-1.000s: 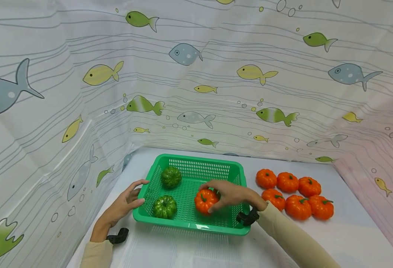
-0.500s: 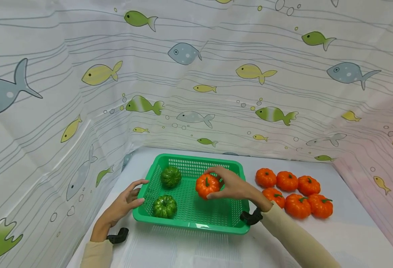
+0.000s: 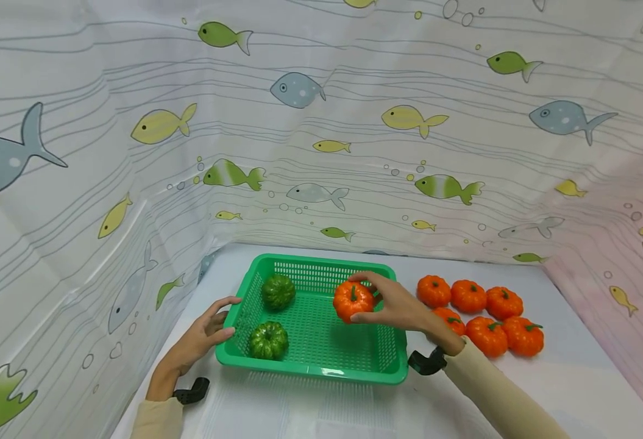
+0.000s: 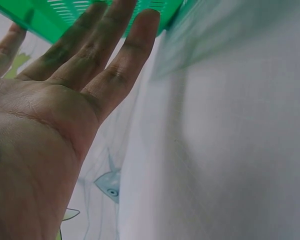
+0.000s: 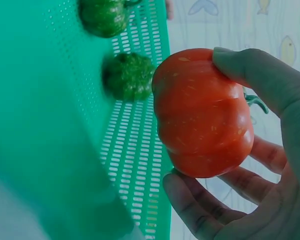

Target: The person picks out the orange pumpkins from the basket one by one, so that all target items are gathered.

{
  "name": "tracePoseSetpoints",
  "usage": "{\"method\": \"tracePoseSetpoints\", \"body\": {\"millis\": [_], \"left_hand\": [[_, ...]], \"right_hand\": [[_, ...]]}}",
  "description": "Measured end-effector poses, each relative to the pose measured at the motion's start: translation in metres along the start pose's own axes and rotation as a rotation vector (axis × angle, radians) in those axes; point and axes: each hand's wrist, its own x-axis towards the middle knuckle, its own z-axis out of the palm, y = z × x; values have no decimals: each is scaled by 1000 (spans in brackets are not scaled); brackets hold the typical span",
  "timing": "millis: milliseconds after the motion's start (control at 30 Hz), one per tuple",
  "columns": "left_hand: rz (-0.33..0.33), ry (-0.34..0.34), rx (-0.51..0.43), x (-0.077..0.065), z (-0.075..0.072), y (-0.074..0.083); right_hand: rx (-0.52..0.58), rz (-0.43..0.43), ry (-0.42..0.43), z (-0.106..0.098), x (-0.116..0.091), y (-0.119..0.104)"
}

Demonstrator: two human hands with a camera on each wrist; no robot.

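My right hand (image 3: pixel 389 300) holds an orange pumpkin (image 3: pixel 352 301) with a green stem between thumb and fingers, raised over the right part of a green plastic basket (image 3: pixel 310 369). In the right wrist view the thumb (image 5: pixel 255 70) lies on one side of the pumpkin and the fingers curl under the other. Two dark green pumpkins, one at the back (image 3: pixel 278 291) and one at the front (image 3: pixel 269 340), sit inside the basket's left end. My left hand (image 3: pixel 203 332) rests its fingertips at the basket's left rim, the fingers fairly straight in the left wrist view.
Several orange pumpkins (image 3: pixel 487 336) stand in two rows on the white table (image 3: pixel 568 378), right of the basket. A fish-patterned sheet (image 3: pixel 376 201) hangs as walls behind and at both sides of the table.
The right hand has lifted the orange pumpkin from low inside the basket, then carried it a little to the right. The left hand stays at the rim.
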Motion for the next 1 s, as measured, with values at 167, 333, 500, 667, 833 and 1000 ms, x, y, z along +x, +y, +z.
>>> {"method": "tracePoseSetpoints", "body": {"millis": [167,333,500,667,833,1000], "left_hand": [[11,-12,-16,1,-1,-3],[19,-31,-26,1,-3,-5],[18,-45,-11,3,-4,-1],[7,-48,-21,1,-4,0],[-8,-60,-45,-1,-4,0],[-17,-50,-36,1,-4,2]], "right_hand": [[-9,32,13,-10,-14,2],[-26,42,40,-18,-29,8],[-56,61,76,-25,-44,13],[-68,77,103,-32,-58,16],[-92,91,157,-37,-74,19],[-82,118,194,-40,-90,24]]}}
